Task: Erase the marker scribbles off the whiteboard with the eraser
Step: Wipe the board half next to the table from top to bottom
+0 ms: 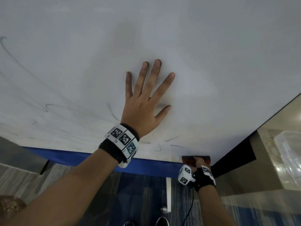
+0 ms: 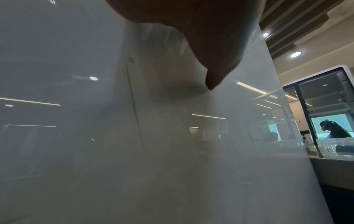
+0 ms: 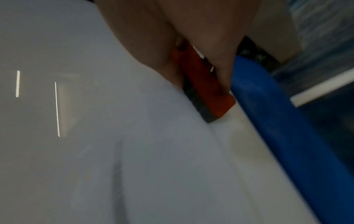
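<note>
The whiteboard (image 1: 211, 46) fills the head view, with thin marker scribbles (image 1: 53, 108) curling across its left side and a few short strokes (image 1: 171, 139) low in the middle. My left hand (image 1: 146, 98) lies flat on the board with its fingers spread and straight. At the board's bottom right corner my right hand (image 1: 199, 162) grips a red eraser (image 1: 189, 159) and holds it against the surface. In the right wrist view the eraser (image 3: 208, 91) shows its red back and dark felt pad on the board (image 3: 95, 151), pinched between thumb and fingers.
A blue strip (image 1: 81, 156) runs along the board's lower edge. A black frame (image 1: 236, 144) borders the right side, with a beige counter and a clear plastic bin (image 1: 288, 157) beyond. Below lie blue-grey carpet, a dangling cable (image 1: 189, 207) and my shoes.
</note>
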Available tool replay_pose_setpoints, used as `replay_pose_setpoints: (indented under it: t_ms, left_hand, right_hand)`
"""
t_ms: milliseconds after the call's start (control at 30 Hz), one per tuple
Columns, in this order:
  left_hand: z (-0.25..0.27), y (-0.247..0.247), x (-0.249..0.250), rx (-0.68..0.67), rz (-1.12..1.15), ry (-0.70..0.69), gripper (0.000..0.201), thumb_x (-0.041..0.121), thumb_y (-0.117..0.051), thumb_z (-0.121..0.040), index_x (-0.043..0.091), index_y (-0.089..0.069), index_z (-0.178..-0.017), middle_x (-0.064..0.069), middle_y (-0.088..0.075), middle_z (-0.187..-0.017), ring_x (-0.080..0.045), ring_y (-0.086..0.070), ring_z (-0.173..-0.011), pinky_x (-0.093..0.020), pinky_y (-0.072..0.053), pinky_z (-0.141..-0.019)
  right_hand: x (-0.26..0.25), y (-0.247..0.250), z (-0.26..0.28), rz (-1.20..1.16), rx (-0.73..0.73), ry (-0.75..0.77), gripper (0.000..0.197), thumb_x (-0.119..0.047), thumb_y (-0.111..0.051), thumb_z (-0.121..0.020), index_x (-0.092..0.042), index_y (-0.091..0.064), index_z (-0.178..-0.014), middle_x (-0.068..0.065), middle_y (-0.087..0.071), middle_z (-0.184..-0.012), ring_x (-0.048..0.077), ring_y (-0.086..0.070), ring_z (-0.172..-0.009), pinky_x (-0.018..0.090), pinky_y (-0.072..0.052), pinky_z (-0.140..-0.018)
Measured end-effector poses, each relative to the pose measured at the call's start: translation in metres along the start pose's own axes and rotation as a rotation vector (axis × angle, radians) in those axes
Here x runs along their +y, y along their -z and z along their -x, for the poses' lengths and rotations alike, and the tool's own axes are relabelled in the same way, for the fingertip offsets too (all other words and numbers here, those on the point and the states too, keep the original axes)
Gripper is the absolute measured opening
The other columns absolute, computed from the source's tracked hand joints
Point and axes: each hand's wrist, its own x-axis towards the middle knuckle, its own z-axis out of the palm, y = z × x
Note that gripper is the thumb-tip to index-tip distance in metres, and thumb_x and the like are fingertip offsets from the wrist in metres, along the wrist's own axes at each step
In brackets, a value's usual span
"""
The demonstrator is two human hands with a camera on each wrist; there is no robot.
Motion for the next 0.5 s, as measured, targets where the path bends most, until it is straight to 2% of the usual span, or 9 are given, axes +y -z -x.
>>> replay_pose_setpoints:
  t_ms: [67,100,200,267,333,367,400,467,500]
  left_hand:
    - [-0.001,-0.002,0.002,0.007,0.017,0.017,0.075,0.054,-0.062,-0.095,0.022,-0.034,-0.157,-0.017,-0.02,-0.165,-0.037,-0.011,-0.154,-0.066,-0.009,-0.123]
    - [0.0,-0.003,0.002,0.008,0.023,0.024,0.075,0.055,-0.061,-0.095,0.021,-0.035,-0.156,-0.017,-0.021,-0.165,-0.037,-0.01,-0.154,-0.066,-0.009,-0.123]
    - [0.002,-0.003,0.002,0.019,0.028,0.019,0.074,0.056,-0.06,-0.096,0.021,-0.036,-0.156,-0.017,-0.022,-0.164,-0.036,-0.01,-0.154,-0.065,-0.009,-0.123]
    - [0.004,-0.003,-0.001,0.022,0.028,0.002,0.074,0.055,-0.06,-0.096,0.022,-0.034,-0.157,-0.016,-0.02,-0.165,-0.036,-0.011,-0.154,-0.064,-0.008,-0.123]
    - [0.006,-0.005,-0.003,0.014,0.014,-0.016,0.075,0.054,-0.061,-0.096,0.024,-0.03,-0.158,-0.014,-0.015,-0.165,-0.035,-0.01,-0.154,-0.063,-0.007,-0.124]
    - [0.006,-0.005,-0.003,0.008,0.006,-0.019,0.076,0.053,-0.061,-0.096,0.025,-0.027,-0.158,-0.013,-0.013,-0.165,-0.035,-0.009,-0.154,-0.063,-0.007,-0.124]
    - [0.006,-0.006,-0.003,0.006,-0.002,-0.018,0.077,0.053,-0.061,-0.096,0.025,-0.025,-0.157,-0.012,-0.012,-0.165,-0.035,-0.009,-0.154,-0.063,-0.007,-0.124]
    - [0.004,-0.008,-0.002,0.009,-0.003,-0.007,0.076,0.053,-0.062,-0.096,0.025,-0.026,-0.157,-0.012,-0.013,-0.165,-0.035,-0.01,-0.154,-0.064,-0.008,-0.123]
    - [0.003,-0.008,-0.002,0.009,0.005,0.001,0.076,0.053,-0.062,-0.095,0.024,-0.028,-0.157,-0.013,-0.014,-0.165,-0.036,-0.011,-0.154,-0.064,-0.008,-0.123]
  right_hand:
    - [0.011,-0.011,0.009,-0.013,-0.055,0.069,0.031,0.007,-0.059,-0.096,0.005,-0.056,-0.126,0.024,-0.062,-0.125,0.036,-0.059,-0.104,0.05,-0.055,-0.077]
    - [0.019,-0.019,0.016,-0.074,-0.087,0.102,0.043,0.011,-0.059,-0.094,0.0,-0.048,-0.135,0.025,-0.06,-0.125,0.038,-0.059,-0.106,0.053,-0.055,-0.079]
    - [0.032,-0.029,0.026,-0.101,-0.155,0.151,0.053,0.015,-0.058,-0.094,-0.015,-0.036,-0.133,0.015,-0.055,-0.115,0.032,-0.059,-0.102,0.055,-0.052,-0.093]
    - [0.034,-0.017,-0.003,-0.146,-0.037,0.132,0.055,0.01,-0.066,-0.091,-0.008,-0.041,-0.137,0.02,-0.058,-0.12,0.036,-0.06,-0.103,0.055,-0.056,-0.086]
    - [0.043,-0.001,-0.068,-0.273,0.03,0.085,0.069,-0.012,-0.088,-0.075,-0.001,-0.055,-0.135,0.023,-0.064,-0.129,0.037,-0.066,-0.105,0.051,-0.06,-0.076]
    - [0.043,0.003,-0.093,-0.33,0.027,0.059,0.072,-0.019,-0.092,-0.068,0.0,-0.061,-0.13,0.024,-0.066,-0.129,0.039,-0.068,-0.106,0.051,-0.061,-0.077]
    - [0.042,0.002,-0.095,-0.353,0.047,0.054,0.064,-0.014,-0.088,-0.071,0.003,-0.062,-0.127,0.027,-0.066,-0.128,0.041,-0.069,-0.106,0.055,-0.06,-0.08]
    - [0.026,-0.011,-0.025,-0.261,0.036,0.134,0.05,0.005,-0.071,-0.083,0.004,-0.056,-0.13,0.028,-0.064,-0.128,0.04,-0.066,-0.103,0.058,-0.059,-0.083]
    - [0.019,-0.022,0.014,-0.243,0.017,0.193,0.049,0.009,-0.067,-0.086,-0.002,-0.051,-0.131,0.025,-0.061,-0.13,0.037,-0.063,-0.104,0.057,-0.058,-0.086]
